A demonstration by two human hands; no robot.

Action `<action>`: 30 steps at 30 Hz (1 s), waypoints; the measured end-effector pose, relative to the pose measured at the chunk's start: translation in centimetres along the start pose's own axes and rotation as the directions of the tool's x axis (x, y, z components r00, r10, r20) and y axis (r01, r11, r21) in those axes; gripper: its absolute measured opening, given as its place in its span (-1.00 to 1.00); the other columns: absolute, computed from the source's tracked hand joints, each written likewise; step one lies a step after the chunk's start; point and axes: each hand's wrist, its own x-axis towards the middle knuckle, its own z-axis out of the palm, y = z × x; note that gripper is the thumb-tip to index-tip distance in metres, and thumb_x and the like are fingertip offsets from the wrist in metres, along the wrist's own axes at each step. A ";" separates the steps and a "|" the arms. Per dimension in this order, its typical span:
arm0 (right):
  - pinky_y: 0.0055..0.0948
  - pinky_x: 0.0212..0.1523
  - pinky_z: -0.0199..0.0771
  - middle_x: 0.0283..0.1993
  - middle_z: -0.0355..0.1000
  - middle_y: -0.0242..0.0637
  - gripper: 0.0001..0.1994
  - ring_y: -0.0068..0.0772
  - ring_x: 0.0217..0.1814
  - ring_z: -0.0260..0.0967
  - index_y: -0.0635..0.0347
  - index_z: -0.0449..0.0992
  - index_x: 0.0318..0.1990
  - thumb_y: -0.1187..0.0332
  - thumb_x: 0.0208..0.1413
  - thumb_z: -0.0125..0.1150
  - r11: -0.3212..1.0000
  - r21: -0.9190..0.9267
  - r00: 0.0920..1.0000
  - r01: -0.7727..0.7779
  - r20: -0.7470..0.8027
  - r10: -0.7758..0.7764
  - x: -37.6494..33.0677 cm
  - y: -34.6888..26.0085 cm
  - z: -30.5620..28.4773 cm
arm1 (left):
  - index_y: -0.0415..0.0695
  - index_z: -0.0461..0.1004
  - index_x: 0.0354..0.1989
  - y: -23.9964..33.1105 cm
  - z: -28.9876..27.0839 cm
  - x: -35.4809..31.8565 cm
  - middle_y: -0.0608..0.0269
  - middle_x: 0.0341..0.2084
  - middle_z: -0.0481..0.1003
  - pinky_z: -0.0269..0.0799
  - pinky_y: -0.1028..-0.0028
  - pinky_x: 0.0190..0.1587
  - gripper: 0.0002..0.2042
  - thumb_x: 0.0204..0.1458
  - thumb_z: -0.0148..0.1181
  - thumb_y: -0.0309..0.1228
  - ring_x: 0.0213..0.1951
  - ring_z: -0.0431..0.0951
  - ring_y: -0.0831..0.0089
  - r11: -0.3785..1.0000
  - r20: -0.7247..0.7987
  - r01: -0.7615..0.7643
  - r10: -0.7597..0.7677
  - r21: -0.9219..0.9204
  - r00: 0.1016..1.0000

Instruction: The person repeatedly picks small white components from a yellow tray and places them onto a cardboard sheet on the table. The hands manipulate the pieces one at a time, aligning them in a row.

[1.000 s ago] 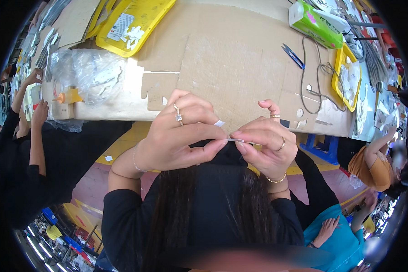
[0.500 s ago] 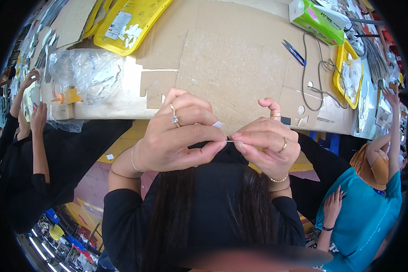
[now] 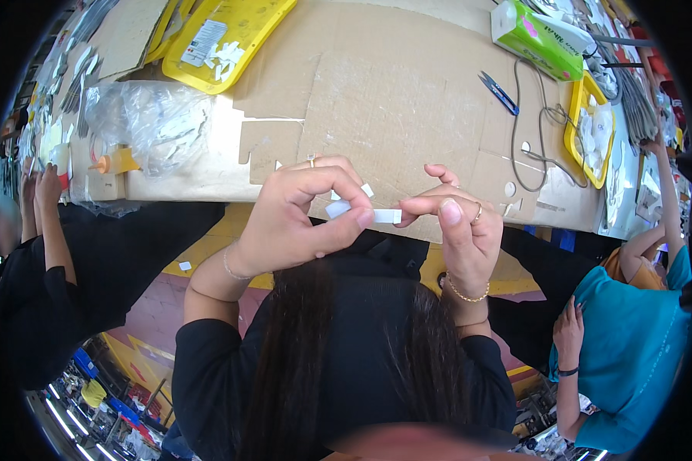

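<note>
My left hand (image 3: 300,219) pinches a small white folded strip (image 3: 386,216) between thumb and forefinger, at the near edge of the table. More small white pieces (image 3: 337,207) show between its fingers, partly hidden. The strip's free end points toward my right hand (image 3: 465,234). That hand is open, its thumb raised and apart from its fingers, with a fingertip at or just beside the strip's end; whether they touch I cannot tell.
Brown cardboard (image 3: 392,115) covers the table. On it are a yellow tray (image 3: 246,46) with white pieces, plastic bags (image 3: 150,123), an orange-capped bottle (image 3: 117,161), blue thread snips (image 3: 500,94), a grey cord (image 3: 517,138) and a green tissue pack (image 3: 537,38). People work on both sides.
My right thumb and fingers have parted from their pinch. The white strip now shows flat in my left hand, turned from its edge-on position.
</note>
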 end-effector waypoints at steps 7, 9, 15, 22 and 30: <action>-0.31 0.08 0.15 -0.47 0.53 -0.39 -0.97 -0.54 -0.41 0.41 0.20 0.58 -0.41 0.46 0.02 0.28 1.000 -0.008 1.000 0.006 0.018 -0.006 0.0 0.8 0.6 | -0.23 0.50 -0.47 -0.1 0.1 0.1 0.24 -0.48 0.46 0.28 0.53 -0.23 -0.96 -0.08 0.24 -0.60 -0.34 0.42 0.51 0.999 -0.024 0.044 -0.044 0.001 0.999; -0.34 0.04 0.17 -0.49 0.51 -0.40 -0.94 -0.53 -0.44 0.35 0.19 0.54 -0.45 0.48 -0.02 0.32 1.000 0.000 1.000 0.011 0.008 -0.011 0.2 1.3 0.9 | -0.25 0.50 -0.48 0.1 0.1 0.1 0.23 -0.47 0.45 0.27 0.51 -0.18 -0.96 -0.09 0.23 -0.62 -0.31 0.42 0.47 0.997 -0.015 0.030 -0.029 0.077 0.999; -0.45 -0.15 0.29 -0.48 0.48 -0.34 -0.93 -0.51 -0.43 0.32 0.27 0.54 -0.40 0.48 0.08 0.22 0.999 -0.051 1.000 0.006 -0.023 -0.007 0.7 2.0 1.1 | -0.22 0.52 -0.47 -1.1 -0.9 0.6 0.29 -0.51 0.48 0.30 0.52 -0.25 -0.96 -0.04 0.25 -0.54 -0.40 0.44 0.50 0.943 -0.074 -0.066 0.095 0.326 0.993; -0.53 -0.25 0.35 -0.44 0.51 -0.33 -0.89 -0.54 -0.36 0.37 0.29 0.57 -0.36 0.46 0.14 0.17 0.997 -0.010 0.996 -0.081 -0.035 0.080 0.2 2.3 0.6 | -0.29 0.57 -0.36 -6.5 -12.7 5.3 0.21 -0.52 0.54 0.34 0.49 -0.32 -0.80 -0.05 0.32 -0.39 -0.40 0.48 0.50 0.755 -0.634 0.147 0.409 0.639 0.656; -0.55 -0.21 0.34 -0.43 0.51 -0.34 -0.92 -0.55 -0.35 0.39 0.26 0.58 -0.36 0.48 0.12 0.18 0.990 0.002 0.989 -0.138 -0.043 0.138 0.1 2.5 0.9 | -0.31 0.52 -0.23 -9.3 -18.0 6.3 0.15 -0.41 0.55 0.40 0.52 -0.25 -0.82 0.03 0.22 -0.47 -0.37 0.54 0.48 0.696 -0.682 0.314 0.339 0.645 0.648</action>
